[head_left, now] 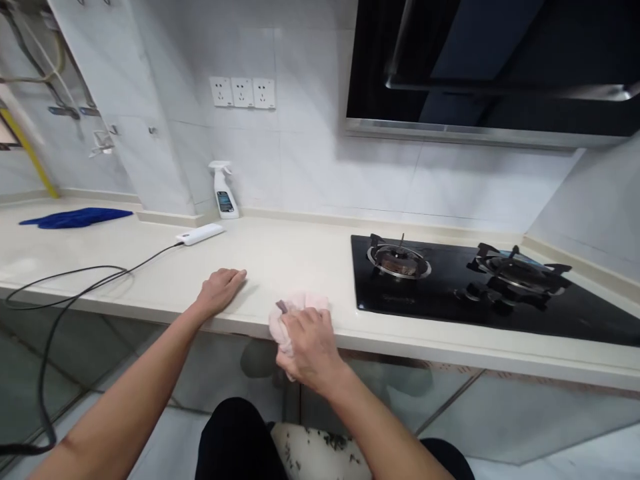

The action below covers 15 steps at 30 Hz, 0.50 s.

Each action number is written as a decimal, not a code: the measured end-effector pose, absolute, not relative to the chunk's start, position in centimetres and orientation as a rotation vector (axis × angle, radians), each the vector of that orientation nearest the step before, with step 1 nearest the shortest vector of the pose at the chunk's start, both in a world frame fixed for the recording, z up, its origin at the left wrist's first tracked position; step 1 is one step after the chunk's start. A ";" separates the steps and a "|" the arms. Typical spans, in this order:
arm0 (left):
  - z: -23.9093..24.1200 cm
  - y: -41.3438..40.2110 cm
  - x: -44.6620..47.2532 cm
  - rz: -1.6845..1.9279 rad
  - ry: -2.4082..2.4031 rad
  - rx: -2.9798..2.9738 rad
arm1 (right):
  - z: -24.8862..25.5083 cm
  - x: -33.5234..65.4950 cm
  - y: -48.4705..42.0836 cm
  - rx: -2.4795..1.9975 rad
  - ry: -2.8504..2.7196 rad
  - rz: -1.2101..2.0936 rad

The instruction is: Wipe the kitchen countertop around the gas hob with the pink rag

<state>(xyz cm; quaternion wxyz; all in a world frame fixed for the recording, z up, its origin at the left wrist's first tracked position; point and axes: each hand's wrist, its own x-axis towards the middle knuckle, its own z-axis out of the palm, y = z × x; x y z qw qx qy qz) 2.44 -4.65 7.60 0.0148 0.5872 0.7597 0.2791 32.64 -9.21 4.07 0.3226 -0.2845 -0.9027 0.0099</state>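
My right hand [311, 343] is closed around a pale pink cloth [300, 301] at the front edge of the white countertop [280, 257]. The bunched cloth lies partly on the worktop and partly against its edge, and a small greyish tag [282, 307] sticks up from it. To the left, my left hand [221, 291] rests on the countertop near the front edge, holding nothing. Its fingers lie on the surface, partly hidden by the back of the hand. Behind that hand is a white elongated device [201, 234] with a black cable [150, 255].
A black gas hob [425, 293] with two burners is set into the counter at right, beneath a dark range hood [490, 60]. A white spray bottle [225, 191] stands against the wall. A blue cloth [77, 217] lies far left. Cabinet doors [215, 373] are below.
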 end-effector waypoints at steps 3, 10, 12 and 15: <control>7.1 -4.8 2.5 0.780 2.383 1.957 | 2.6 38.2 -9.1 -0.819 -2.239 -0.046; 7.3 -5.7 4.4 0.792 2.367 2.107 | 0.4 51.4 -7.7 -0.936 -1.976 -0.394; 7.6 -5.7 6.7 0.876 2.241 2.168 | -0.3 54.9 -7.4 -1.009 -1.926 -0.470; 7.7 -5.2 11.3 0.967 1.996 2.257 | -1.0 60.2 -7.1 -1.152 -1.835 -0.531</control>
